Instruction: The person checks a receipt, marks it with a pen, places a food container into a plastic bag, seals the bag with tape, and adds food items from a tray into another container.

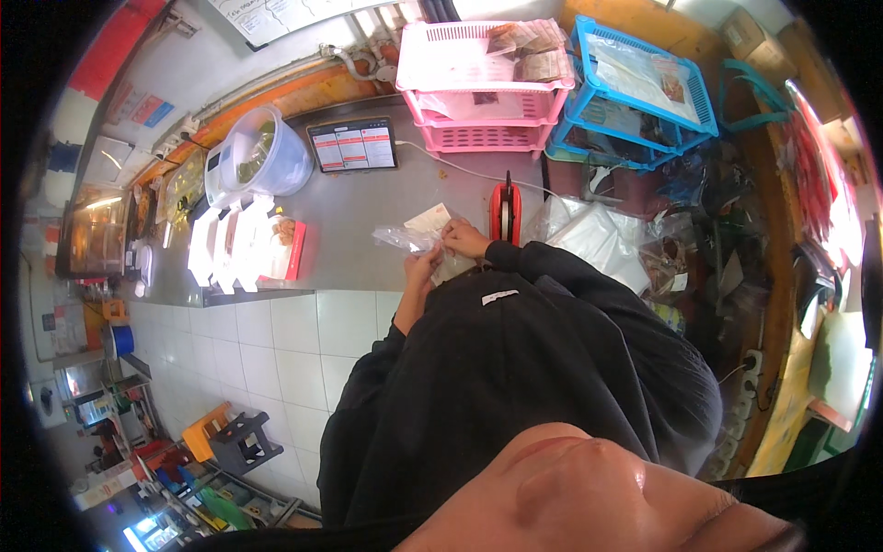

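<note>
A transparent plastic bag (405, 237) is between my two hands, over the steel counter's front edge. My right hand (466, 239) closes its fingers on the bag's upper right part. Lower and to the left, my left hand (421, 268) pinches the bag's near side. A small pale paper slip (430, 219) shows at the top of the bag; whether it lies inside or on it I cannot tell. Just right of my right hand stands a red tape dispenser (504, 213), touching neither hand.
A tablet (353, 145) stands behind, its cable running right. Left are a plastic tub (280, 152) and white cartons (241, 247). Pink (483, 87) and blue (635, 83) racks stand at the back. Plastic bags (602, 244) pile up right of the dispenser.
</note>
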The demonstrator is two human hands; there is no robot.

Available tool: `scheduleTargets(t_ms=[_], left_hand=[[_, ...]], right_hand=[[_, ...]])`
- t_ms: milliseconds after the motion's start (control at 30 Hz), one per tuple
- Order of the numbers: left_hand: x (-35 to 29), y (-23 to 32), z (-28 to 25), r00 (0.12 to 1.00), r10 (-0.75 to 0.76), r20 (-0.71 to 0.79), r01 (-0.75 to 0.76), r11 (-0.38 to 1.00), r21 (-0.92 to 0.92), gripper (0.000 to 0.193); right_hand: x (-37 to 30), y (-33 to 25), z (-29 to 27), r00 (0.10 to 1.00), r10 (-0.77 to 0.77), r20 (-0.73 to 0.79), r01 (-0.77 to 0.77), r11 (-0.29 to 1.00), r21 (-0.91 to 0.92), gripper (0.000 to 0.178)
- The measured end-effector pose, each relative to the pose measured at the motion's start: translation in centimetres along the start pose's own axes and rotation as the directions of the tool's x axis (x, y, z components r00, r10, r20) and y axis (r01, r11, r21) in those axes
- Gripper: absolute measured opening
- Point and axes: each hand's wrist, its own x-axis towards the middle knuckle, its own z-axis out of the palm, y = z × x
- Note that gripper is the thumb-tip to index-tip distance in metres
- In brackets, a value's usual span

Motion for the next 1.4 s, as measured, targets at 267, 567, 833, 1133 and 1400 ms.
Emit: scheduleTargets(t_ms=[267,567,833,1133,1400], left_hand=[[-0.2,-0.2,0.2,0.999,-0.008,-0.035,0.005,0.996,-0.089,0.023],[0.5,-0.7,-0.5,0.996,-0.066,-0.054,0.063,0.996,-0.071,0.024],[0.4,-0.3,-0.4,0.998,-0.046,-0.034,0.046,0.999,-0.008,0.023],[0.4,-0.3,-0.1,0.994,-0.082,-0.072,0.077,0.994,-0.075,0.022],[1.7,-1.7,-1.9,0.992,-0.121,0.031,0.124,0.983,-0.132,0.031]], right_hand=[[0.0,-0.1,-0.2,0.998,-0.051,0.034,0.050,0.999,0.005,0.027],[0.2,-0.1,0.1,1.000,0.023,0.012,-0.024,0.999,0.041,0.027],[0.5,-0.2,-0.1,0.999,0.030,0.014,-0.030,0.997,0.066,0.022],[0.6,1.7,0.1,0.993,-0.094,0.065,0.088,0.992,0.091,0.026],[0.1,-0.3,-0.9,0.982,-0.073,0.174,0.060,0.995,0.083,0.030]])
